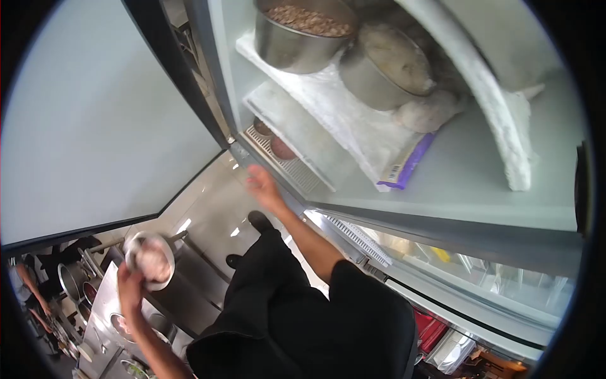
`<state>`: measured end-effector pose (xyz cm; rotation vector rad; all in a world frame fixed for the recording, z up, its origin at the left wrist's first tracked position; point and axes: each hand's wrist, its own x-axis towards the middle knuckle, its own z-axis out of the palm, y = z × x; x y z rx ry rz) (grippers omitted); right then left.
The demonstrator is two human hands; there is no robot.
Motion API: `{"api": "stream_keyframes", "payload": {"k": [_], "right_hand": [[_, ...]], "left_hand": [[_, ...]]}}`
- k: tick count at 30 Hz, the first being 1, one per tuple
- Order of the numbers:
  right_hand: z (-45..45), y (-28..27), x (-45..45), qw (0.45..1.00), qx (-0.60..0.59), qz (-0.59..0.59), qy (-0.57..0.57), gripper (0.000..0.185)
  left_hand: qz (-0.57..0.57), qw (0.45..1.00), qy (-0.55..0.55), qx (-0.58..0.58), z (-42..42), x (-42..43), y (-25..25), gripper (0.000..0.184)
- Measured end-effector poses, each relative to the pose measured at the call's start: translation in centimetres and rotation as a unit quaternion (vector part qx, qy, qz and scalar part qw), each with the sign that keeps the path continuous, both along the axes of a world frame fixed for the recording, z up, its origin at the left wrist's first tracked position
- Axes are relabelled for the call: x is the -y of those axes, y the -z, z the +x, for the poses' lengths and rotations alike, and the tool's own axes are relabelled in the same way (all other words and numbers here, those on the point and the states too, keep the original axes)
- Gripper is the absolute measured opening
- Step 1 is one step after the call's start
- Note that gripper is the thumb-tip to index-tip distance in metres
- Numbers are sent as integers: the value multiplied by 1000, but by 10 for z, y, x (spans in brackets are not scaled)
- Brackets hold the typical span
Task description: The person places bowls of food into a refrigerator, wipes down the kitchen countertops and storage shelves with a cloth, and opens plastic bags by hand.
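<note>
- Head view: the left hand [130, 287] gripped the metal bowl [134, 245], its fingers closed on the near edge, somewhat blurred.
- Just ahead of those fingers lay the bowl's opening, with pale pink contents [153, 260]; being round, the bowl showed no clear long axis.
- The right hand [264, 189] was farther from it: the bowl lay well apart, left of and behind the right fingers, which were loosely parted with nothing visible in them.
- Right of the right fingers, inside the cabinet, lay a purple packet [413, 158].
- Ahead and to their right stood a pot of brown pieces [287, 50] and a second pot [363, 79].
- Beyond the left fingers, to the left, was another person's arm [31, 287].
</note>
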<state>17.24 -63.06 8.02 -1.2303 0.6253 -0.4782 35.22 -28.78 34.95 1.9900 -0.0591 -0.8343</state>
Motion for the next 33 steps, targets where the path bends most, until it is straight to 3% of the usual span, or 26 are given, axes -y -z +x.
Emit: {"api": "stream_keyframes", "payload": {"k": [1,2,3,4,6,7,8,10,12,15,16,17,19,20,21,23,24,25,28,30,31,33], "right_hand": [[-8,-52,-19,990,68,-110,-63,59],[-13,-120,-32,960,43,-261,-91,57],[-20,-159,-40,907,19,-403,-120,54],[-25,-159,-44,914,8,-389,-114,54],[-35,-150,-60,932,-22,-347,-104,53],[-42,-134,-61,934,-82,-348,-6,54],[-45,-152,-53,912,-85,-395,73,53],[-68,-131,-31,870,-77,-466,142,51],[-89,-118,-14,875,-106,-418,219,45],[-91,-115,16,821,-222,-362,382,45],[-95,-88,40,767,-147,-431,451,42],[-105,-62,65,759,-103,-429,479,38],[-114,-56,85,771,-71,-468,427,29],[-103,-66,78,674,-191,-546,459,33],[-95,-77,70,636,-234,-569,465,46],[-77,-83,52,649,-268,-578,416,78],[-56,-114,19,780,-344,-337,399,83],[-42,-113,0,811,-288,-324,393,64],[-24,-80,-8,887,-223,-400,54,37],[7,-83,-80,908,-170,-383,19,19],[22,-62,-100,930,-131,-337,-69,20],[54,-111,-201,917,-61,-325,-223,22]], "left_hand": [[-2,1000,11,-5,1,30,25,24],[6,997,73,-10,-6,75,21,21],[11,995,94,19,-10,99,51,18],[-27,996,81,1,-29,138,46,16],[-58,988,142,-26,-36,166,110,12],[-16,987,160,-25,-61,195,64,8],[-46,989,141,-8,-79,210,74,13],[-135,972,145,-125,-105,227,71,20],[-206,956,104,-182,-129,230,50,38],[-184,955,208,-101,-139,198,53,48],[-167,957,227,-68,-137,182,49,50],[-139,961,237,-32,-131,157,41,51],[-68,977,204,6,-114,94,25,50],[-89,984,148,-36,-105,59,18,48],[-58,992,108,14,-97,20,17,47],[19,992,25,121,-85,-64,19,45],[60,982,-11,179,-78,-107,16,45],[124,969,-66,204,-74,-148,9,40],[264,912,-204,238,-55,-288,2,31],[262,906,-307,126,-47,-368,16,42],[276,905,-314,75,-47,-384,23,44],[299,897,-324,-27,-47,-407,37,50]]}}
